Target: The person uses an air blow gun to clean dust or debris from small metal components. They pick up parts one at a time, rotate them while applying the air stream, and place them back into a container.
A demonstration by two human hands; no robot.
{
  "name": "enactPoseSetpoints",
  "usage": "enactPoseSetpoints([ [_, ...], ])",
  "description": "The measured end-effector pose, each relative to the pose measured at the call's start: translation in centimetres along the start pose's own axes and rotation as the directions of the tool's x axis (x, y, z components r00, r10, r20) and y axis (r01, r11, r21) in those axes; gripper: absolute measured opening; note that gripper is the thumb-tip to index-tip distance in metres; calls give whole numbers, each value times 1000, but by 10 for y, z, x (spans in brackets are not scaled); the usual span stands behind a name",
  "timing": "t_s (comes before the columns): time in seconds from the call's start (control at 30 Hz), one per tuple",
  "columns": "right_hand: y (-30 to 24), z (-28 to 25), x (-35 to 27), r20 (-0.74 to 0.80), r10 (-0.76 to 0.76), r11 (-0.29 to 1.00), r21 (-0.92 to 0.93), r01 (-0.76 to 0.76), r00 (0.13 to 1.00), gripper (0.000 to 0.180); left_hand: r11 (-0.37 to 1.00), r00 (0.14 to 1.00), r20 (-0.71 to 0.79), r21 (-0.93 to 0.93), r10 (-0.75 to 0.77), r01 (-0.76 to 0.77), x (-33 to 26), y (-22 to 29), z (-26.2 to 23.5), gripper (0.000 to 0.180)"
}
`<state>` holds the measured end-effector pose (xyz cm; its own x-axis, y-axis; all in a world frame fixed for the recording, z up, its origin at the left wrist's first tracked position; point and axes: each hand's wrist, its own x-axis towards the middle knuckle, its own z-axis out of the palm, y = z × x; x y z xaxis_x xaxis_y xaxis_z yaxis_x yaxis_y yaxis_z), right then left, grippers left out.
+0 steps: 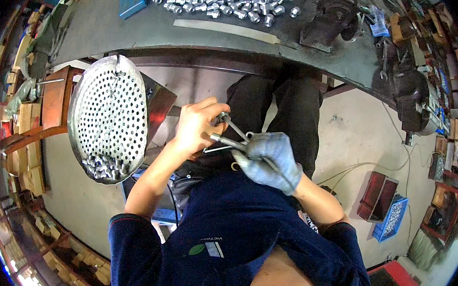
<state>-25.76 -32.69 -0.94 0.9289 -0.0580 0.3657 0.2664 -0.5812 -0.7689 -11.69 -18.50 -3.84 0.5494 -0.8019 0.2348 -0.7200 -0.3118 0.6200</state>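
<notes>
Fingers of my bare left hand [197, 125] pinch a small metal fitting [223, 117] above my lap, below the dark workbench [121, 27]. Beside me leans a perforated metal pan [108, 118] with a few fittings in its bottom. My gloved right hand [269, 161] is closed around thin metal pliers [238, 138], whose tip meets that fitting.

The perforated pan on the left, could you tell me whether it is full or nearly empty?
Nearly empty. The perforated pan is tilted, and only a small heap of metal fittings sits at its lower edge; the rest shows bare holes.
</notes>
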Motion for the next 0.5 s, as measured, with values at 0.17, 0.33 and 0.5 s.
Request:
enactPoseSetpoints([
  [0.17,-12,-10,-4,-167,-183,983,-27,181,969,31,985,977,-136,-57,-167,160,9,-15,-8,24],
  [0.33,-13,-22,-14,-238,-100,988,89,125,966,30,927,941,-4,-172,-338,333,44,-44,-29,19],
  [0.5,-10,-16,-26,-217,7,976,215,40,976,30,814,935,169,-461,-310,354,130,-40,-24,29],
])
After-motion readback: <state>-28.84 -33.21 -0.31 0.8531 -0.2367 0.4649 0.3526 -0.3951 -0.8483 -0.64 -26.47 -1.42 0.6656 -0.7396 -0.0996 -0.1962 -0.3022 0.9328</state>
